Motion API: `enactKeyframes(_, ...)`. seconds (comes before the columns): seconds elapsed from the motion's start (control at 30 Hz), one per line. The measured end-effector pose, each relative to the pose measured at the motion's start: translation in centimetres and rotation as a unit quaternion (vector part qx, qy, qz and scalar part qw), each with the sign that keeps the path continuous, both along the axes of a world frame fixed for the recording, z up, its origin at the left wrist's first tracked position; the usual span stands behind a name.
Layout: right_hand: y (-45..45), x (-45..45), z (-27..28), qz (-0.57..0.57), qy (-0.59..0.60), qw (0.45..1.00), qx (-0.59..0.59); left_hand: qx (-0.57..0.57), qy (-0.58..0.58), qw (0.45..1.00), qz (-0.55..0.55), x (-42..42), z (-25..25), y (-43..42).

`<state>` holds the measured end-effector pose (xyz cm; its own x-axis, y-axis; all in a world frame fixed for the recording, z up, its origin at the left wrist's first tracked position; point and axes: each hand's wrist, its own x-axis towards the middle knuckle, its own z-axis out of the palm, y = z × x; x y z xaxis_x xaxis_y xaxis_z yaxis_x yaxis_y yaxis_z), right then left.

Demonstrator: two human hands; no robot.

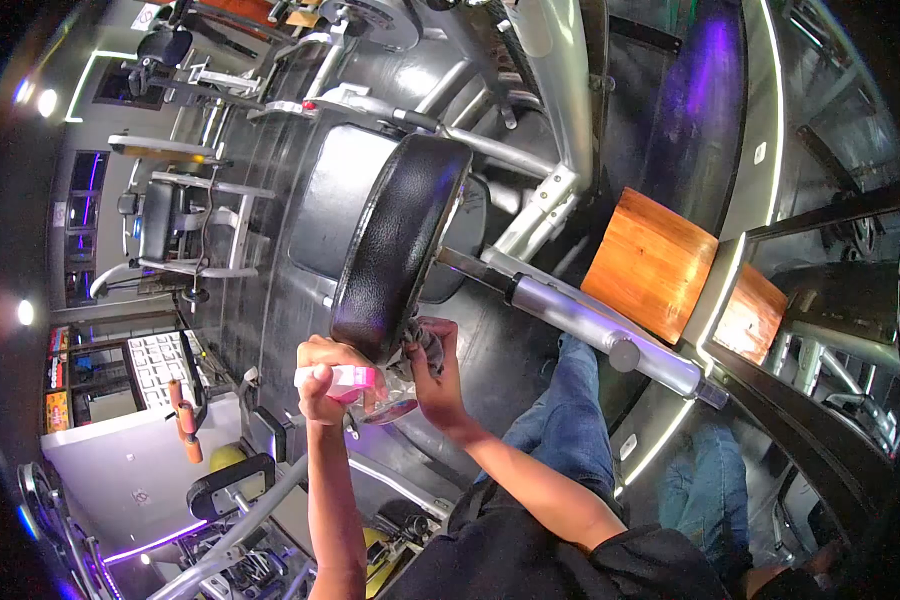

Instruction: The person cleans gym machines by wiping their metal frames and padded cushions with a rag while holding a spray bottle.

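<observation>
Gripping a pink-and-white spray bottle (348, 380) in the closed left hand (322, 375), just beside the lower end of a black padded cushion (395, 235). Reaching up from the bottom of the view with the left forearm nearly straight. Angling the right forearm inward, below the jeans (570, 415), and bending the fingers of the right hand (440, 375) around a gray cloth (429, 352), holding it against or right beside the cushion's lower right corner; contact is hard to tell.
</observation>
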<state>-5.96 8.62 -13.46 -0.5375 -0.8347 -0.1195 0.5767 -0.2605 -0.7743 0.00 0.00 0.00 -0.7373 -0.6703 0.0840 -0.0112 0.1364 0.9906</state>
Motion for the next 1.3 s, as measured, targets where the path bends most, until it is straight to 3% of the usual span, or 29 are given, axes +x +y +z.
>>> enactKeyframes(0.1, -1.0, 0.3, -0.3, 0.030, -0.087, 0.995, -0.027, 0.024, 0.005, 1.000, 0.003, 0.3, 0.7, -0.3)
enactKeyframes(0.2, -1.4, 1.0, -3.5, 0.053, -0.098, 0.992, 0.055, 0.033, 0.020, 0.999, 0.008, 0.2, -0.2, 0.0)
enactKeyframes(0.27, -2.1, 1.0, -4.2, 0.096, -0.204, 0.969, 0.102, 0.029, 0.036, 0.999, 0.004, 0.2, -0.4, -0.2)
enactKeyframes(0.4, -4.7, 2.2, -4.8, 0.010, -0.301, 0.946, 0.118, 0.039, 0.031, 0.999, 0.015, 0.3, -0.3, 0.1)
enactKeyframes(0.5, -4.2, 1.4, -2.9, 0.009, -0.295, 0.944, 0.145, 0.056, 0.039, 0.997, 0.030, 0.3, -0.5, 0.1)
enactKeyframes(0.57, -4.4, 1.1, -2.6, -0.071, -0.148, 0.982, 0.093, 0.036, 0.029, 0.998, 0.031, 0.2, -0.4, 0.1)
enactKeyframes(0.7, -3.5, -2.7, 0.5, -0.067, -0.148, 0.985, 0.052, 0.038, 0.039, 0.998, 0.040, 0.1, -0.5, 0.4)
enactKeyframes(0.77, -3.5, -3.4, 1.0, -0.115, -0.016, 0.993, 0.019, 0.029, 0.031, 0.998, 0.042, 0.1, -0.5, 0.4)
enactKeyframes(0.87, -5.1, -1.6, -2.4, -0.133, -0.018, 0.990, 0.045, 0.013, 0.039, 0.999, 0.022, -0.2, -0.4, 0.2)
enactKeyframes(1.0, -6.5, -2.3, -2.5, -0.106, -0.021, 0.985, 0.134, 0.014, 0.037, 0.999, 0.027, -0.3, -0.4, 0.4)
enactKeyframes(1.07, -6.5, -2.6, -2.0, -0.073, -0.088, 0.978, 0.174, 0.008, 0.052, 0.998, 0.036, -0.2, -0.7, 0.5)
enactKeyframes(1.17, -5.4, -4.7, 1.6, -0.095, -0.078, 0.984, 0.128, 0.018, 0.056, 0.998, 0.034, -0.2, -0.8, 0.6)
enactKeyframes(1.3, -5.0, -5.2, 2.3, -0.115, -0.019, 0.986, 0.120, 0.014, 0.071, 0.997, 0.027, -0.2, -1.0, 0.4)
